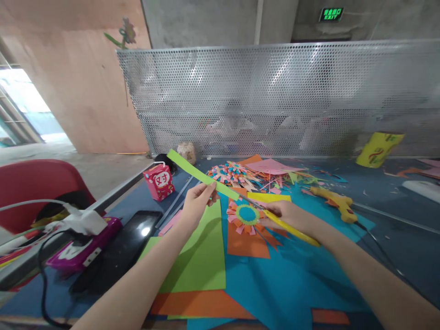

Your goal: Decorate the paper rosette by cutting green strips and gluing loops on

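Observation:
My left hand (201,201) pinches a long light-green strip (187,167) near its middle, holding it slantwise above the table. In my right hand (283,215) is a pair of scissors with yellow handles (295,230); the blades point left and meet the strip's lower right end. Whether the blades are apart I cannot tell. Below the scissors lies a round flower (247,213) with a blue centre, a green fringe and pink and orange loops, on an orange sheet (247,245). Light-green sheets (199,256) lie under my left wrist, beside a large blue sheet (275,279).
Finished-looking rosettes (228,172) and paper scraps (285,176) are heaped behind. A yellow glue gun (335,204) with a cord lies right. At left stand a red drink carton (158,182), a black phone (120,247) and a purple power strip (80,250). A perforated metal screen (240,82) closes the back.

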Motion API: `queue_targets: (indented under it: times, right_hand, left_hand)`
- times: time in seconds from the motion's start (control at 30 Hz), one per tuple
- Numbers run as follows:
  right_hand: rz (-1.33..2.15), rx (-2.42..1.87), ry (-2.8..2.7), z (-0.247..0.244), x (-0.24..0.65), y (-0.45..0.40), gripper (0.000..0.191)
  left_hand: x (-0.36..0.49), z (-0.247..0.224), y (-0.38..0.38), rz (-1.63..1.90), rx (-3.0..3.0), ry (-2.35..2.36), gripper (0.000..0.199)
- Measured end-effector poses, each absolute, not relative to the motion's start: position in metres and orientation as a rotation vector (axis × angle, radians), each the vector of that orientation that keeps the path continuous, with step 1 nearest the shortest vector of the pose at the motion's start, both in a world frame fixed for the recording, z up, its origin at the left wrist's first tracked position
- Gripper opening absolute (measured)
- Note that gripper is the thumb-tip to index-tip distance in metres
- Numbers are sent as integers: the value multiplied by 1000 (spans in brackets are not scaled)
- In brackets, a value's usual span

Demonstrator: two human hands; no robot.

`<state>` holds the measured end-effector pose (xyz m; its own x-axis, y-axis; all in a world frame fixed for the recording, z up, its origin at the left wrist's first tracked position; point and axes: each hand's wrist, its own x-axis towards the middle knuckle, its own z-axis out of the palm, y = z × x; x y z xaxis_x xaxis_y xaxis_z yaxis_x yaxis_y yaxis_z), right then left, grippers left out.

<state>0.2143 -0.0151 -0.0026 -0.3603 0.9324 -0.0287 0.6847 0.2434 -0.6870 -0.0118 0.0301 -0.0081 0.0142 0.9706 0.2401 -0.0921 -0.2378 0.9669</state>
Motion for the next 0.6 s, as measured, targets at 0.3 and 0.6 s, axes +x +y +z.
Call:
queue_targets:
  times: [0.3, 0.6]
  right_hand:
    - [882, -1538, -2126, -2, 215, -17, 58]
    - [968, -1584, -2053, 3, 212, -19, 36]
  left_hand:
    - [-14, -8, 29, 1416, 1483, 1041, 33]
    - [-15, -9, 30, 1395, 1553, 1085, 35]
